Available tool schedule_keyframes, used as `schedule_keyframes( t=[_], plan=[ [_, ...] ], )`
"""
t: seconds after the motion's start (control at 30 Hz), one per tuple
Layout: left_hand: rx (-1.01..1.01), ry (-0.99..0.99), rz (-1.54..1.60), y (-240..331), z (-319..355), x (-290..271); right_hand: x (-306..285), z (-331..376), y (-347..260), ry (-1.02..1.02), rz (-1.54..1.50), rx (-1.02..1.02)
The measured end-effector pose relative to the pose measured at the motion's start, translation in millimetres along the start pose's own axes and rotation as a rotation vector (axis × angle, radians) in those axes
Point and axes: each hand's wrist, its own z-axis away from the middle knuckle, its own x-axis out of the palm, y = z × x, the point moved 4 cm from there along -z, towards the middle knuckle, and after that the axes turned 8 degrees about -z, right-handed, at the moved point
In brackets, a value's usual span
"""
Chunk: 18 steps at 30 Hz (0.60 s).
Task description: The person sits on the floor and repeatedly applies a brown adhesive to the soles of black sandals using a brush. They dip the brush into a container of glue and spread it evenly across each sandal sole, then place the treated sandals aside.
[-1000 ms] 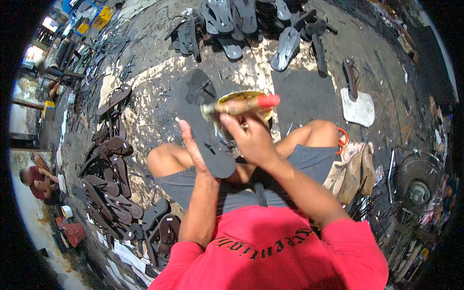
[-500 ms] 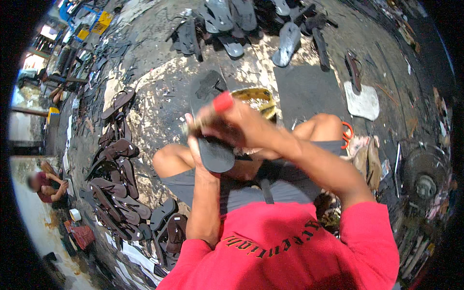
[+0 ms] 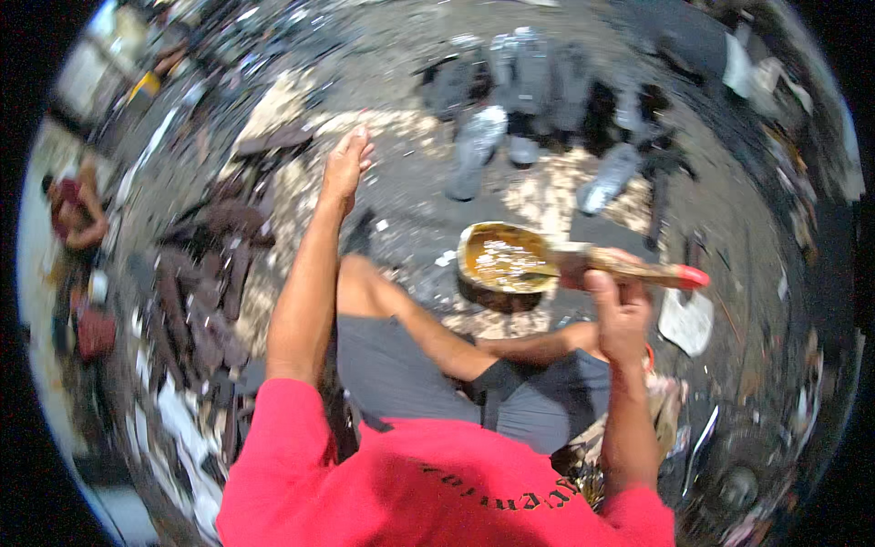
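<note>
My right hand [image 3: 622, 314] is closed around the wooden handle of a brush [image 3: 638, 268], whose red end points right. The brush's head lies over the near right rim of a round container [image 3: 467, 260] of shiny yellow-brown liquid; whether it dips in is unclear. My left arm stretches forward and left. At its end my left hand [image 3: 344, 169] is raised over the floor, fingers blurred and partly curled. No held thing shows there, and I cannot tell whether something is hidden in it. A small dark thing [image 3: 361, 233] lies between that hand and my knee.
Brown sandals [image 3: 210, 310] are heaped at my left. Dark grey soles and sandals [image 3: 529, 87] lie ahead. To the right are a white flat piece [image 3: 686, 321] and a fan [image 3: 734, 488]. Another person [image 3: 77, 214] sits at the far left.
The dark sandal sole in my left hand has gone from view, and that hand has moved forward and left. My right hand has carried the brush right to the container. The view has shifted.
</note>
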Motion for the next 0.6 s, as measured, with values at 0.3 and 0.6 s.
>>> schedule_keyframes(
  t=[0.3, 0.6],
  plan=[
    [-0.549, 0.605, -0.847, -27.1, 341.9, -308.7, -49.7, -36.4, 100.2, 0.156, 0.158, 0.299],
    [0.005, 0.861, -1.180, -60.2, 320.3, -416.5, 24.3, -73.5, 87.3, -0.039, 0.213, 0.239]
  ],
)
